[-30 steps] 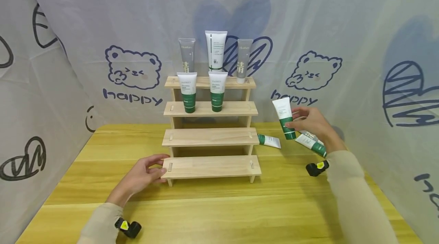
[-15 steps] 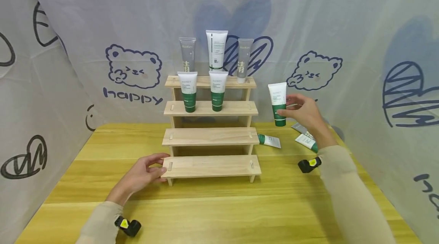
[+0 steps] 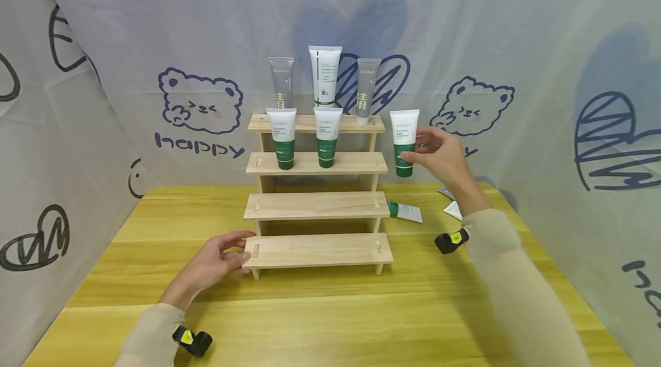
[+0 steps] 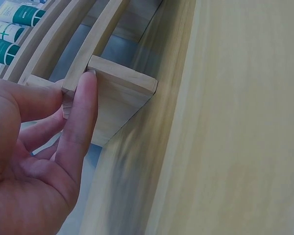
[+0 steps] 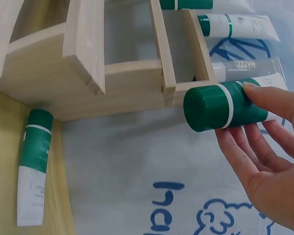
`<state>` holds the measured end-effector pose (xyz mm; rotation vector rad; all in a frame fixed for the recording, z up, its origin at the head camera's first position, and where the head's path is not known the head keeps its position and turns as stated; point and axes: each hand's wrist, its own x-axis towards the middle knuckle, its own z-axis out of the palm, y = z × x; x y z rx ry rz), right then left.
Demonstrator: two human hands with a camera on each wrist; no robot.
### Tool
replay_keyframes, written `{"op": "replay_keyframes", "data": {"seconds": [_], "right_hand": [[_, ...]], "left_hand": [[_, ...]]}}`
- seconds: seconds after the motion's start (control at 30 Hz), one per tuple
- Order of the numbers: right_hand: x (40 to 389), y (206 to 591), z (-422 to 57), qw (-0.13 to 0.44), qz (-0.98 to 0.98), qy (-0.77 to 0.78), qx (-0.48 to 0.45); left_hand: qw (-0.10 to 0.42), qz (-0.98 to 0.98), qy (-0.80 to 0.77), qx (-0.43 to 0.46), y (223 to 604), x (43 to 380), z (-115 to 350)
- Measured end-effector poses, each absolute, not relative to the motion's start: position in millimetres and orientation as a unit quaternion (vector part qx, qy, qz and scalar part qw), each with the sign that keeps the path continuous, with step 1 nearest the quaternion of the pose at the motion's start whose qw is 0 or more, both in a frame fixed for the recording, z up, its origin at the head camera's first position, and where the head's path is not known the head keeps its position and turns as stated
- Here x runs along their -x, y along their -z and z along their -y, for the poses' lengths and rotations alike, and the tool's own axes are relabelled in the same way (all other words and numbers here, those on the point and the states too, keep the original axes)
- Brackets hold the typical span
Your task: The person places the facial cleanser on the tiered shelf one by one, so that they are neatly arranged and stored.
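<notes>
A tiered wooden display rack [image 3: 315,205] stands on the table. My left hand [image 3: 219,261] pinches the left end of its lowest shelf between thumb and fingers, as the left wrist view [image 4: 44,142] also shows. To the right of the second shelf from the top, my right hand [image 3: 441,155] holds a green and white squeeze tube [image 3: 404,140] upright in the air, cap down. In the right wrist view the thumb lies on one side of this tube [image 5: 242,104] and the fingers on the other. Two matching tubes, a left one [image 3: 283,137] and a middle one [image 3: 327,136], stand on that shelf.
On the top shelf stand a grey tube [image 3: 281,83], a large white tube [image 3: 325,74] and another grey tube [image 3: 367,89]. A green and white tube [image 3: 405,211] lies beside the rack. More tubes [image 3: 453,210] lie partly hidden behind the right forearm. A printed curtain [image 3: 206,23] hangs behind.
My right hand has carried the tube left and up toward the second shelf, turning it from tilted to upright. My left hand has stayed on the lowest shelf.
</notes>
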<state>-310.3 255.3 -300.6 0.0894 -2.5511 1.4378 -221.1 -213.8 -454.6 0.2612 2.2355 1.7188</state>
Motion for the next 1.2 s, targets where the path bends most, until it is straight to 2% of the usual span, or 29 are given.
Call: {"op": "replay_keyframes", "data": {"seconds": [1.2], "right_hand": [[324, 300, -206, 0.145, 0.824, -0.546, -0.041]], "left_hand": [[0.157, -0.77, -0.609, -0.109, 457, 223, 216]]}}
